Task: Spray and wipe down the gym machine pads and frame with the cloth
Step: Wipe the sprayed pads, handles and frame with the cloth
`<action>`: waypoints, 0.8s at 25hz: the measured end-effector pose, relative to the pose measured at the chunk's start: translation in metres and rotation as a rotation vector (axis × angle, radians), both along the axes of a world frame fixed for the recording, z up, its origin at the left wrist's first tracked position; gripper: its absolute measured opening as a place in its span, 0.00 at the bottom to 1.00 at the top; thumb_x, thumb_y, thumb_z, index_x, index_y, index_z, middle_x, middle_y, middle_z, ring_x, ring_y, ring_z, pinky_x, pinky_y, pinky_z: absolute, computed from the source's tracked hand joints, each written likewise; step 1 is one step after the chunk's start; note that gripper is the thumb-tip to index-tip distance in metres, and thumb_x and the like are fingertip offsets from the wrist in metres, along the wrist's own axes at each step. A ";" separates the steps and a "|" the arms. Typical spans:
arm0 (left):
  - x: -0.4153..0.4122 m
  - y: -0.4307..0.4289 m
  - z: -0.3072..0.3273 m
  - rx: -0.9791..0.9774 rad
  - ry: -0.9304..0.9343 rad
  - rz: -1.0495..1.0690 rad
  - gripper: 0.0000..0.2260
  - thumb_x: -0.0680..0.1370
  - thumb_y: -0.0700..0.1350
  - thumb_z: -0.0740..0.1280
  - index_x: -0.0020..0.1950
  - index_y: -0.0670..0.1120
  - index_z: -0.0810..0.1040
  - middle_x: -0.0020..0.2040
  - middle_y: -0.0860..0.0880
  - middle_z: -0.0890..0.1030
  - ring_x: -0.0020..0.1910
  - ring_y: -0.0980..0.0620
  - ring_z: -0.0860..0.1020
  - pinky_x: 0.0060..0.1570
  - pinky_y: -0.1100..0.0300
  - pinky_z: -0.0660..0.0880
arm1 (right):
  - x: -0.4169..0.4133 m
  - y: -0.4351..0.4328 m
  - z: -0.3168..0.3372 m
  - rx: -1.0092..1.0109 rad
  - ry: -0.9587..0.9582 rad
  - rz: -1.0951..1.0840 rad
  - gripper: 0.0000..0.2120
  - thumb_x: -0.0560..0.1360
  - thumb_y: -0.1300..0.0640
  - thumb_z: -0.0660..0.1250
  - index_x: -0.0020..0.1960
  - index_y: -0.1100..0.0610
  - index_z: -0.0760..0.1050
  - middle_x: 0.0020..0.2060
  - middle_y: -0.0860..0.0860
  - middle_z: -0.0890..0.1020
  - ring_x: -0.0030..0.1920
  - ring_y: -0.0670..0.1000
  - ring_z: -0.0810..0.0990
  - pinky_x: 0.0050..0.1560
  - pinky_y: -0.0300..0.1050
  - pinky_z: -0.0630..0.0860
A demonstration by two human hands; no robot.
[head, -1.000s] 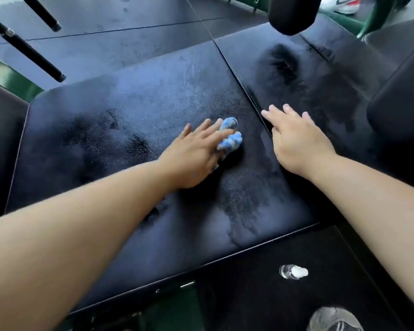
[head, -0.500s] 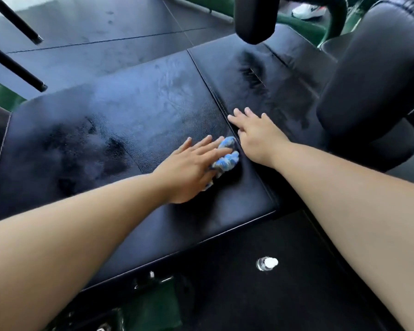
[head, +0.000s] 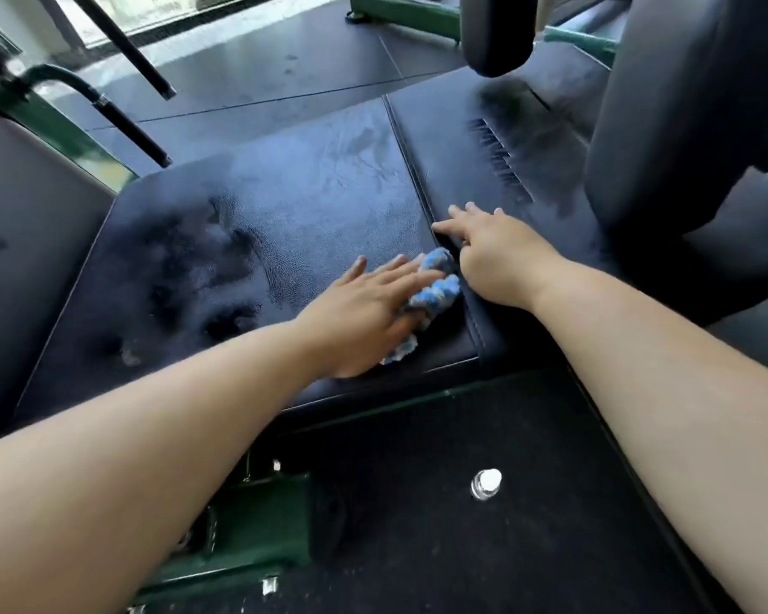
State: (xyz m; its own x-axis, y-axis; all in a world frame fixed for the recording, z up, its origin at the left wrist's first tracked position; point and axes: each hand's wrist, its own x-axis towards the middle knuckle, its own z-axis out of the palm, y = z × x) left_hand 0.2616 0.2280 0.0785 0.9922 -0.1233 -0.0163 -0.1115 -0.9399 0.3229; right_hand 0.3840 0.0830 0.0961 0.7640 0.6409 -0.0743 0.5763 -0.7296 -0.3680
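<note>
**Left hand** [head: 364,312]: palm down, fingers straight and close together, pressing on the cloth. It does not grip it.

**Cloth** [head: 435,291]: blue, nubby and bunched. It lies at the near right corner of the seat pad, partly under the left fingers and just beside the right hand. Judged light, soft and limp, probably damp. It should slide easily and fold on itself. Best handled at its middle, under a flat palm or bunched into the fist, since a loose edge would trail.

**Right hand** [head: 493,254]: fingers straight and spread, tips at the seam between the pads. It holds nothing.

**Seat pad** [head: 284,214]: black vinyl with dark wet patches toward its left. Judged cushioned, and slick where wet.

**Second pad** [head: 453,139]: beyond the seam, streaked.

**Bottle** [head: 486,484]: small and clear with a white cap, on the floor below the pad and well apart from both hands. Judged light and rigid. Take it round the body.

**Frame** [head: 258,534]: green metal under the pad's near edge.
</note>
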 end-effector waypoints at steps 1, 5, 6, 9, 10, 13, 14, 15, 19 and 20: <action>0.011 0.001 0.005 -0.005 0.023 0.108 0.23 0.82 0.49 0.56 0.76 0.57 0.55 0.78 0.55 0.52 0.77 0.55 0.48 0.74 0.51 0.42 | -0.002 -0.003 -0.004 -0.010 -0.008 -0.018 0.31 0.74 0.66 0.51 0.75 0.46 0.62 0.77 0.49 0.56 0.77 0.55 0.51 0.77 0.51 0.48; -0.015 -0.033 -0.004 -0.099 -0.072 0.120 0.22 0.81 0.48 0.58 0.75 0.56 0.60 0.78 0.54 0.53 0.77 0.53 0.50 0.74 0.54 0.43 | -0.006 -0.010 -0.012 -0.025 -0.007 -0.061 0.31 0.74 0.64 0.51 0.74 0.45 0.62 0.77 0.49 0.57 0.77 0.57 0.52 0.76 0.56 0.51; -0.035 -0.036 -0.008 -0.065 -0.135 0.027 0.22 0.81 0.50 0.56 0.75 0.57 0.61 0.78 0.55 0.54 0.77 0.54 0.51 0.73 0.55 0.44 | -0.008 -0.011 -0.013 -0.028 -0.019 -0.065 0.31 0.74 0.64 0.50 0.74 0.46 0.63 0.77 0.49 0.57 0.77 0.57 0.52 0.76 0.55 0.51; -0.029 -0.017 -0.009 0.023 -0.145 -0.089 0.22 0.81 0.55 0.53 0.76 0.57 0.58 0.78 0.55 0.54 0.77 0.55 0.51 0.74 0.56 0.43 | -0.013 -0.013 -0.014 -0.021 -0.067 -0.079 0.29 0.76 0.64 0.50 0.74 0.46 0.64 0.77 0.49 0.59 0.77 0.55 0.54 0.76 0.53 0.51; -0.016 -0.016 -0.007 0.009 -0.117 -0.021 0.22 0.82 0.55 0.53 0.76 0.57 0.58 0.78 0.54 0.53 0.77 0.55 0.50 0.74 0.55 0.43 | -0.016 -0.012 -0.012 0.000 -0.078 -0.082 0.28 0.76 0.64 0.51 0.73 0.47 0.65 0.76 0.49 0.60 0.77 0.55 0.55 0.76 0.51 0.51; -0.008 -0.038 -0.003 -0.104 -0.121 0.144 0.22 0.80 0.49 0.57 0.75 0.55 0.61 0.78 0.52 0.53 0.77 0.51 0.51 0.75 0.51 0.47 | -0.020 -0.014 0.002 0.140 -0.073 -0.129 0.25 0.76 0.67 0.53 0.70 0.53 0.71 0.73 0.51 0.67 0.75 0.49 0.60 0.73 0.40 0.53; -0.019 -0.042 -0.005 -0.093 -0.149 0.054 0.22 0.79 0.50 0.56 0.75 0.54 0.62 0.78 0.52 0.54 0.77 0.51 0.52 0.75 0.51 0.47 | -0.021 -0.016 0.005 0.172 -0.067 -0.141 0.25 0.76 0.68 0.53 0.69 0.54 0.72 0.72 0.51 0.69 0.74 0.48 0.61 0.73 0.38 0.53; -0.034 -0.039 -0.010 -0.046 -0.157 -0.080 0.23 0.79 0.52 0.54 0.75 0.54 0.63 0.78 0.52 0.54 0.77 0.52 0.52 0.75 0.53 0.47 | -0.022 -0.018 0.005 0.165 -0.066 -0.138 0.25 0.76 0.68 0.53 0.69 0.54 0.73 0.72 0.51 0.69 0.74 0.48 0.61 0.73 0.38 0.53; -0.048 0.023 -0.018 -0.035 -0.106 0.061 0.24 0.79 0.56 0.54 0.75 0.55 0.60 0.78 0.52 0.57 0.76 0.55 0.54 0.72 0.58 0.45 | -0.028 -0.006 -0.013 0.053 -0.069 -0.121 0.27 0.75 0.65 0.52 0.71 0.49 0.69 0.75 0.49 0.63 0.76 0.54 0.57 0.76 0.51 0.51; -0.040 0.025 -0.017 -0.064 -0.082 0.240 0.23 0.80 0.52 0.57 0.75 0.54 0.60 0.78 0.50 0.56 0.77 0.53 0.53 0.73 0.57 0.45 | -0.027 -0.001 -0.017 0.054 -0.067 -0.134 0.27 0.75 0.64 0.51 0.72 0.49 0.68 0.75 0.50 0.63 0.76 0.56 0.57 0.75 0.54 0.52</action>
